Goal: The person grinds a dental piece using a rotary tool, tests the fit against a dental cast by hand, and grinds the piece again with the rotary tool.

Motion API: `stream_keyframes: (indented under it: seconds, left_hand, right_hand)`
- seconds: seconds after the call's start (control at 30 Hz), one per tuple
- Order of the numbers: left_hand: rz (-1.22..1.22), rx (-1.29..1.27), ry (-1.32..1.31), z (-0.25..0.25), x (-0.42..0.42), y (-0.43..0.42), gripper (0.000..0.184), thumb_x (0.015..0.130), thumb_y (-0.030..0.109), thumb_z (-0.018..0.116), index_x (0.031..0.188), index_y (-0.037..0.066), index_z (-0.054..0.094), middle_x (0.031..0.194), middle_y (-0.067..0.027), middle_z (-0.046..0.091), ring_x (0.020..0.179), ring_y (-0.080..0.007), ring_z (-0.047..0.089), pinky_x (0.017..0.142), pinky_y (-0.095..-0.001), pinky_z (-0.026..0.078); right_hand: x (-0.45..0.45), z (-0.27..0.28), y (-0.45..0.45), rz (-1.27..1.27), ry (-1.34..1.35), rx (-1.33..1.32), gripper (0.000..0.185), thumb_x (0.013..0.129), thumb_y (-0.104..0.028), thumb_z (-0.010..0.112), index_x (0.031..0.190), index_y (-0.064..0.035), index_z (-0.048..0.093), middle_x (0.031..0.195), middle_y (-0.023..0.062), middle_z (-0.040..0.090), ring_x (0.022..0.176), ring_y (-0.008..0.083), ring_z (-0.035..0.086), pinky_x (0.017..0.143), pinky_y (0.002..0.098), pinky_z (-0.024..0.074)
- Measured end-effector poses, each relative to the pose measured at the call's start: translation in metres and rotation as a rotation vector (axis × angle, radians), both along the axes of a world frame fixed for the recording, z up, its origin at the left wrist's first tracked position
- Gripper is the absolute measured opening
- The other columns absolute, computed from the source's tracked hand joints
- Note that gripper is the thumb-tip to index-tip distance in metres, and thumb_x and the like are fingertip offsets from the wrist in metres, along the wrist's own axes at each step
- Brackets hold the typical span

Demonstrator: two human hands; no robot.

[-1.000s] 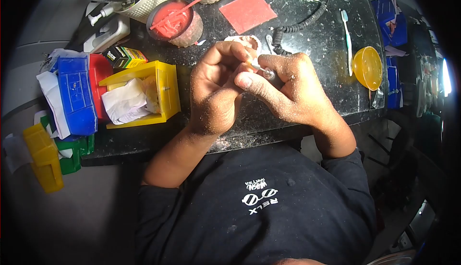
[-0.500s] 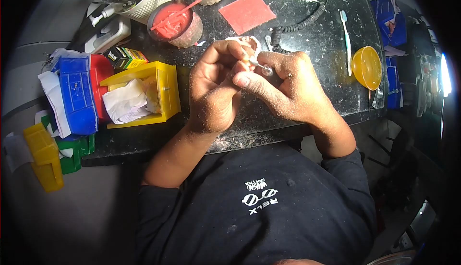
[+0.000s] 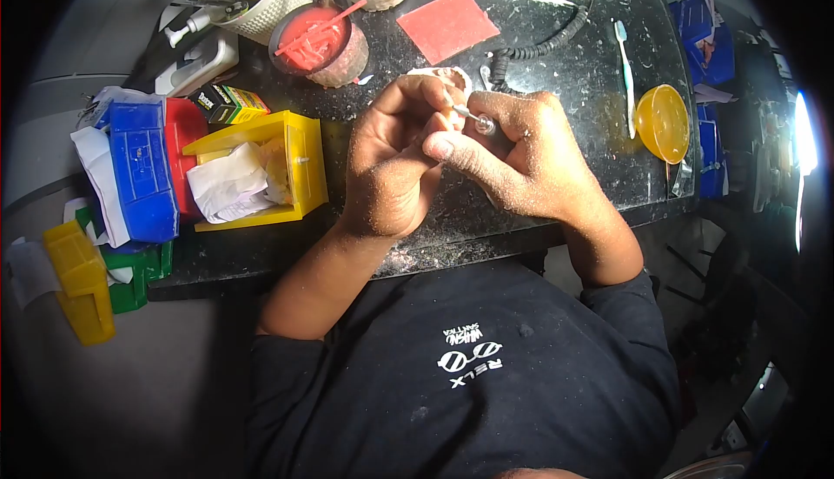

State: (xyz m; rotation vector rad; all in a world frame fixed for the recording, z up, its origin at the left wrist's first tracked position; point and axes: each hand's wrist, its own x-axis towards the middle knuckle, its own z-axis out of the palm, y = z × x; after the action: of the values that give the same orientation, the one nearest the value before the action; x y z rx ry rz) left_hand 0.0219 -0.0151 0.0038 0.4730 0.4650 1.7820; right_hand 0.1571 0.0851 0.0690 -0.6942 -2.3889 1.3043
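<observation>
Close together above the bench, both of my hands meet over a small workpiece. My left hand (image 3: 391,153) is closed, its fingers curled round a pale, pinkish arch-shaped piece (image 3: 452,75) that looks like a dental cast or plate; most of it is hidden by the fingers. My right hand (image 3: 530,149) grips a rotary handpiece (image 3: 484,125), whose metal end shows between thumb and forefinger with its thin tip toward the left fingers. My right thumb reaches across to the left fingertips. Pale dust covers both hands.
Left of my hands are a yellow bin (image 3: 308,166) holding paper, a blue bin (image 3: 139,171) and a pot (image 3: 343,58) of red wax-like strips. Beyond lie a red sheet (image 3: 447,26) and a coiled black cord (image 3: 543,45). Rightward are a toothbrush (image 3: 627,79) and a yellow bowl (image 3: 664,123).
Almost nothing differs. The fingers of my left hand have shifted slightly, and the metal end of the handpiece is turned a little; both hands stay in the same place.
</observation>
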Motion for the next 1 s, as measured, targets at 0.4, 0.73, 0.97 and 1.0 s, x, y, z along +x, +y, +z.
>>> stream_keyframes:
  seconds: [0.4,0.73,0.97,1.0]
  left_hand:
    - [-0.055,0.022,-0.051,-0.002,-0.001,0.001,0.028,0.091,0.002,0.074,0.113,0.004,0.057,0.106,-0.0026,0.056,0.097,-0.0089,0.055,0.095,-0.0253,0.046]
    - [-0.049,0.063,-0.069,0.000,-0.001,0.003,0.021,0.095,0.003,0.070,0.112,0.004,0.057,0.110,-0.0041,0.055,0.096,-0.0096,0.055,0.091,-0.0247,0.046]
    - [0.050,-0.026,0.160,0.003,-0.010,0.002,0.019,0.101,0.010,0.065,0.115,0.004,0.053,0.107,-0.0084,0.059,0.092,-0.0155,0.057,0.081,-0.0300,0.048]
    - [0.086,-0.049,0.260,0.004,-0.009,0.001,0.018,0.102,0.009,0.063,0.115,0.003,0.053,0.107,-0.0099,0.061,0.090,-0.0156,0.058,0.081,-0.0300,0.048]
  right_hand:
    - [-0.002,0.000,0.001,-0.006,-0.004,0.033,0.042,0.090,-0.043,0.078,0.078,-0.0035,0.072,0.050,0.0124,0.054,0.042,0.0272,0.056,0.047,0.0370,0.0437]
    - [-0.001,-0.005,0.000,0.007,0.026,0.062,0.040,0.090,-0.040,0.079,0.077,-0.0025,0.072,0.052,0.0117,0.054,0.042,0.0254,0.053,0.047,0.0361,0.0421]
    - [0.005,-0.001,0.016,-0.078,0.141,-0.037,0.031,0.092,-0.029,0.078,0.084,0.0012,0.071,0.056,0.0088,0.053,0.050,0.0125,0.048,0.050,0.0325,0.0415]
    - [0.006,-0.004,0.018,-0.093,0.133,-0.031,0.031,0.092,-0.028,0.078,0.085,0.0013,0.071,0.056,0.0089,0.053,0.051,0.0123,0.047,0.050,0.0324,0.0413]
